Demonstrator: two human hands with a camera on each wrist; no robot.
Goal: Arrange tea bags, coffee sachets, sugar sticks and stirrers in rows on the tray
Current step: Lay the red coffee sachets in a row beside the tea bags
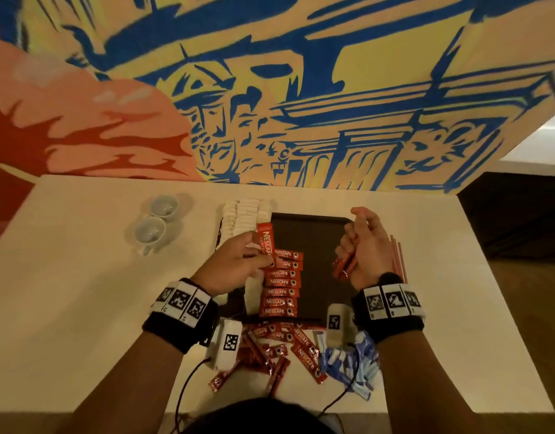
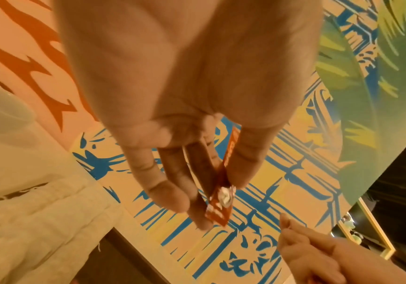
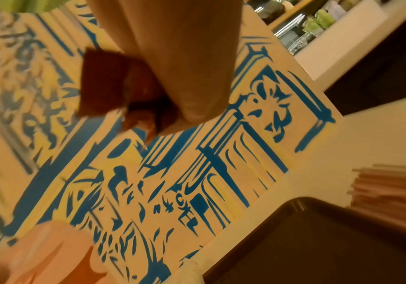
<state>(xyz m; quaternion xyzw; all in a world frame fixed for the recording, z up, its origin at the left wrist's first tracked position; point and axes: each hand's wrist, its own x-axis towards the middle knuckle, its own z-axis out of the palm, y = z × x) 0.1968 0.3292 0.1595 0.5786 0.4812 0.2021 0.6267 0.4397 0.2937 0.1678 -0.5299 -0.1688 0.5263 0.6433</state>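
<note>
A black tray (image 1: pixel 313 233) lies on the white table. Several red coffee sachets (image 1: pixel 280 291) form a column on its left part. My left hand (image 1: pixel 238 261) pinches one red coffee sachet (image 1: pixel 266 239) above the top of that column; in the left wrist view the sachet (image 2: pixel 221 199) sits between thumb and fingers. My right hand (image 1: pixel 363 245) hovers over the tray's right side and grips a bundle of red sachets (image 1: pixel 343 266), seen dark in the right wrist view (image 3: pixel 114 90). White tea bags (image 1: pixel 244 214) line the tray's left edge.
Loose red sachets (image 1: pixel 276 343) and blue sugar sticks (image 1: pixel 348 364) lie heaped in front of the tray. Pink stirrers (image 1: pixel 396 258) lie right of the tray. Two white cups (image 1: pixel 157 220) stand at the back left. A painted wall rises behind the table.
</note>
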